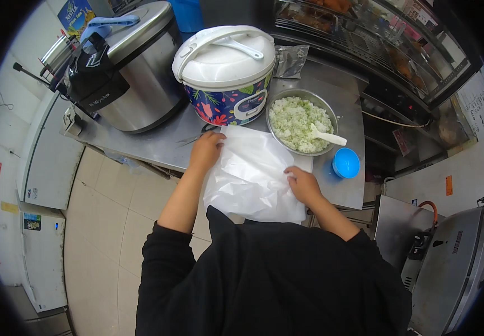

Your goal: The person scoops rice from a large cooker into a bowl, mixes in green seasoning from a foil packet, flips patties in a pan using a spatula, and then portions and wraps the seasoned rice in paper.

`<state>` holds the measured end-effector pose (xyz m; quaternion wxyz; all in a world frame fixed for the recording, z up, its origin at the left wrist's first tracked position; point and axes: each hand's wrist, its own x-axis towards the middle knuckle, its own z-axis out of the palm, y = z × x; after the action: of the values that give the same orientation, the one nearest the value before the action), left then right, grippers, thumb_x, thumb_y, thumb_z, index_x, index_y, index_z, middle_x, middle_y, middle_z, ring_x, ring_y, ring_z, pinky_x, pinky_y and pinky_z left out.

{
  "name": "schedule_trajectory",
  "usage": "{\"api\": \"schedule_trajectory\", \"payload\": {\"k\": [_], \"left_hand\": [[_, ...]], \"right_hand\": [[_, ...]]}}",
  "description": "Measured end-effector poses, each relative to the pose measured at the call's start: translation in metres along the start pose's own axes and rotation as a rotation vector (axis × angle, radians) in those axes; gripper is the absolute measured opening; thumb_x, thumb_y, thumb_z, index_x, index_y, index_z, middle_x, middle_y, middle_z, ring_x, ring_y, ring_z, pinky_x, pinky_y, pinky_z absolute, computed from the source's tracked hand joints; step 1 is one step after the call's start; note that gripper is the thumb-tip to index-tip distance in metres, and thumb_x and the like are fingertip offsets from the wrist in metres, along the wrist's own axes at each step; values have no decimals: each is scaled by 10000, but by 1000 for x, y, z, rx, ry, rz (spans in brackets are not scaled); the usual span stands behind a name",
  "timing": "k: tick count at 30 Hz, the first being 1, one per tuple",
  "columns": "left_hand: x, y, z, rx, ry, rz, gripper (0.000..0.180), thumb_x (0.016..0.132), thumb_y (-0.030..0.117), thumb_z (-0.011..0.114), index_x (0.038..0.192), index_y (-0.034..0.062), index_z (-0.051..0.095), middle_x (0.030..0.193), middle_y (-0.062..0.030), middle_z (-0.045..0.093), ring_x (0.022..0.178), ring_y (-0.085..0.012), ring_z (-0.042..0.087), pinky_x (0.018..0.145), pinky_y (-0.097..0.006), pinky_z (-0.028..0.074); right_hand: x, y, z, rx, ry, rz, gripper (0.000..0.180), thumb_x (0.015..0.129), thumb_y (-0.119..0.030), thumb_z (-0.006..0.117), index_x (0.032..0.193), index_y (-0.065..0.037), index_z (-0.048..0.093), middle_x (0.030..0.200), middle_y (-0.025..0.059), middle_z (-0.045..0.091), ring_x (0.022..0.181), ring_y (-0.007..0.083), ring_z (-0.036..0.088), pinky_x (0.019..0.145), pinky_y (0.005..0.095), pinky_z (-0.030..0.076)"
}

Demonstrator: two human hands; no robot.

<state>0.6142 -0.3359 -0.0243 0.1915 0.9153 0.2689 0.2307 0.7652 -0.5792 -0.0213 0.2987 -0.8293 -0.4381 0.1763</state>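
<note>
A stack of thin white plastic wrapping sheets (pixel 247 173) lies on the near edge of the steel table, crinkled on top and hanging over the front. At its upper left corner, my left hand (pixel 207 148) has its fingers closed on the sheets' edge. My right hand (pixel 304 185) pinches the right side of the sheets between thumb and fingers. Beyond them stands a steel bowl (pixel 333 112) of greenish-white rice (pixel 295 120), with a white rice paddle (pixel 329 136) stuck in it. Beside the bowl is a blue cup (pixel 346 163). Scissors (pixel 189 140) lie left of the sheets.
A flower-patterned rice cooker (pixel 225 103) with a white spoon (pixel 239 47) on its lid stands behind the sheets. Left of it is a large steel cooker (pixel 149 73) with a blue scoop (pixel 113 21) on top. A glass display case (pixel 376 39) stands at the back right.
</note>
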Motion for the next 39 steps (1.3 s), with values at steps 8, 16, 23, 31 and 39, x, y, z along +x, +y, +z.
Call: {"api": "schedule_trajectory", "payload": {"k": [8,16,23,31,39], "left_hand": [[2,21,28,399,358,270,218,570,244,649,764,158,595,914,-54,507,906,-266,454,771,-456,328],[-69,53,-2,365,-573,-106,653,687,592,492,1223,232,397,1330,-97,253,1214,-352,206,923,-622,126],[-61,22,19,236,-457,-76,618,695,525,530,1223,232,399,1333,-117,245,1214,-387,177,928,-610,118],[-50,42,14,252,-135,-450,859,556,399,703,1246,77,305,1136,-171,450,1032,-328,426,829,-428,358],[-30,42,11,188,-318,-599,945,522,349,743,1255,18,248,1091,-226,477,982,-334,493,827,-367,406]], "right_hand": [[-26,0,12,-59,-10,249,258,778,-138,426,1017,-110,520,840,185,582,792,342,553,708,421,428],[-39,19,12,-7,67,162,271,761,-177,482,1024,-138,529,874,174,565,809,333,542,729,396,429],[-29,10,-11,23,261,76,301,729,-277,564,996,-138,570,905,100,497,833,266,518,737,347,433],[14,9,14,285,222,109,382,726,-284,607,1013,-37,553,965,122,525,750,208,538,681,307,438],[25,5,28,133,329,-23,407,721,-276,601,1055,-54,529,1017,161,501,920,302,487,797,373,394]]}}
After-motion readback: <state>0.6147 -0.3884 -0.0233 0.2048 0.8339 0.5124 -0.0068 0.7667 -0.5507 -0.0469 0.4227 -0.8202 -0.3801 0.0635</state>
